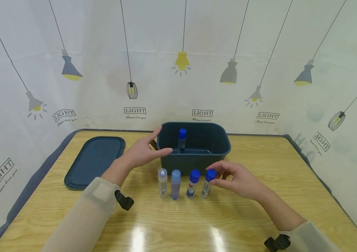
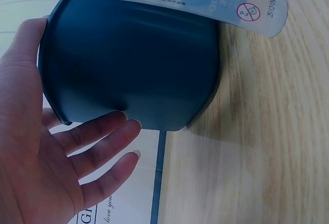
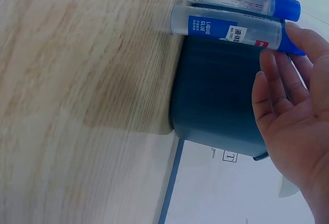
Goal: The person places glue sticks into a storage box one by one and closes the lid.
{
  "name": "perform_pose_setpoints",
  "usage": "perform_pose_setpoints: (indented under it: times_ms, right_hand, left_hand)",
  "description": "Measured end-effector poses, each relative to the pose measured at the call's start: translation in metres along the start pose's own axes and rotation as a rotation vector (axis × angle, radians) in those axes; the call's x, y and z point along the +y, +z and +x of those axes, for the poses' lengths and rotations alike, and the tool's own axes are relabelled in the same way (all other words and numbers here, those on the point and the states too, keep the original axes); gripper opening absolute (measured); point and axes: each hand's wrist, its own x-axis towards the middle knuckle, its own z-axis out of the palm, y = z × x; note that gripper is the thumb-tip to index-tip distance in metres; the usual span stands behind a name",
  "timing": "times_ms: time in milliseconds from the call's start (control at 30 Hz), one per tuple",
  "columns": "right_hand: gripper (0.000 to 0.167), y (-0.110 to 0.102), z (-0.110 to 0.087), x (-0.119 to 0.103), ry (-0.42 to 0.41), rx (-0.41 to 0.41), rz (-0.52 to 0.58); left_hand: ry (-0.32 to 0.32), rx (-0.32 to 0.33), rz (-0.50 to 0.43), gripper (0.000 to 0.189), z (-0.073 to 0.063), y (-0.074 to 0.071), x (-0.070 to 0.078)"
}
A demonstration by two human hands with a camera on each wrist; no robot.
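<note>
My right hand (image 1: 239, 180) pinches the blue cap of a liquid glue bottle (image 3: 223, 27) between thumb and forefinger. That bottle stands upright at the right end of a row on the table. Beside it are another blue-capped glue bottle (image 1: 192, 183), a light-blue-capped bottle (image 1: 175, 184) and a clear-capped bottle (image 1: 162, 183). Behind the row sits a dark blue bin (image 1: 194, 163), with one blue-capped glue bottle (image 1: 182, 140) upright inside. My left hand (image 1: 140, 151) spreads over the bin's left end, touching its rim; in the left wrist view its other fingers (image 2: 105, 175) extend loosely outside.
A dark blue lid (image 1: 95, 162) lies flat on the wooden table (image 1: 172, 224), left of the bin. Close behind the bin rises a pale curtain (image 1: 162, 35) printed with lamps. Wrist cameras are strapped at both sleeves.
</note>
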Motion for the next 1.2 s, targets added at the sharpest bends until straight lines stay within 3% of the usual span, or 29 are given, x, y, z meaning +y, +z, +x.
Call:
perform_pose_setpoints:
  times_ms: [267, 633, 833, 1033, 1200]
  right_hand:
    - [0.03, -0.006, -0.007, -0.007, -0.038, 0.055, -0.02]
    - [0.03, -0.029, -0.007, -0.038, -0.129, 0.25, -0.041]
    - [0.033, -0.041, 0.003, -0.053, -0.163, 0.361, -0.047]
    - [0.031, -0.053, 0.019, -0.06, -0.202, 0.429, 0.027]
    - [0.031, -0.06, 0.032, -0.062, -0.13, 0.463, 0.08]
  left_hand:
    - [0.009, -0.005, 0.0, 0.112, 0.001, 0.002, -0.001]
    - [0.008, -0.008, -0.002, 0.111, 0.0, 0.0, -0.001]
    - [0.014, -0.006, -0.002, 0.111, -0.001, 0.0, -0.001]
    - [0.015, -0.007, 0.001, 0.111, -0.001, -0.001, -0.001]
    - [0.012, -0.008, 0.005, 0.111, -0.001, -0.001, -0.001]
